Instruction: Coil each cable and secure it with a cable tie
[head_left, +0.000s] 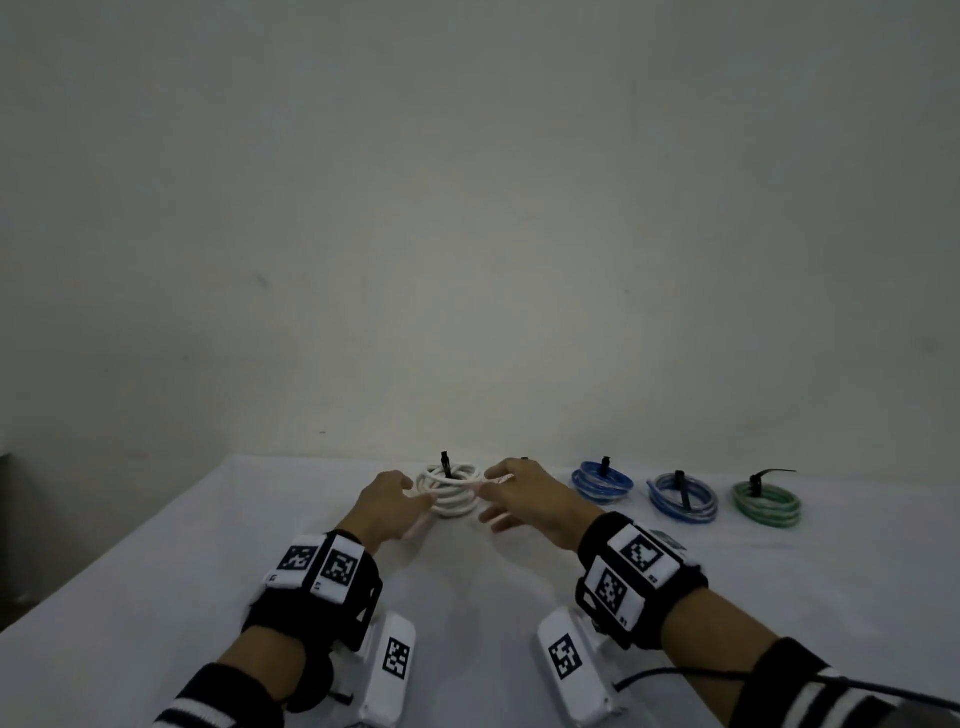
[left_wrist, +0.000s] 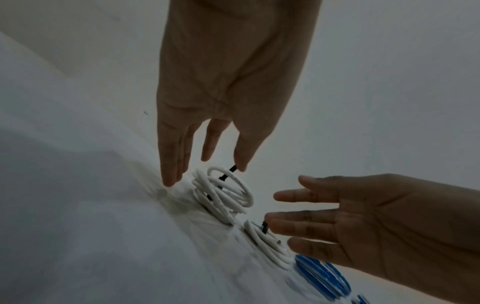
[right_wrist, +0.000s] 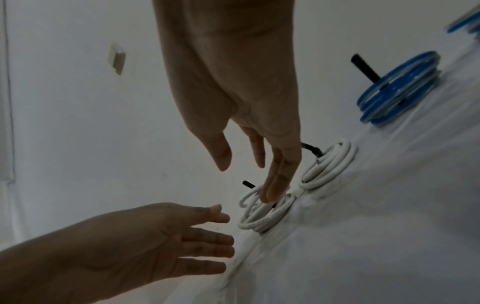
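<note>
Item: white cable coil (head_left: 451, 488), set on the tabletop (head_left: 156, 561) near its far edge, about midway along that edge. Several loops are stacked loosely, the upper loops standing a little proud of the lower ones. A black cable tie (head_left: 445, 461) is fitted round the far side of the coil, its tail standing upright.

Item: second white coil (right_wrist: 327, 164), seen from the wrist views only, laid just beside the first and fitted with a black tie of its own; in the head view it is hidden behind the right hand.

Items: bright blue coil (head_left: 602, 482), pale blue coil (head_left: 683, 496) and green coil (head_left: 768, 503), ranged in a row along the far edge toward the right far corner, apart from one another, each bound with a black tie.

Left hand (head_left: 387, 506): released, fingers straight and slightly spread, placed just beside the near-left of the first coil. Nothing is grasped; whether the fingertips touch the cloth cannot be told.

Right hand (head_left: 524, 499): released, fingers extended, held over the right side of the same coil. In the right wrist view the fingertips (right_wrist: 272, 191) are seen against its upper loops; actual contact cannot be confirmed. Nothing is grasped.

Fittings: a black band with white marker tiles is worn on each wrist. The tabletop is covered with white cloth.
</note>
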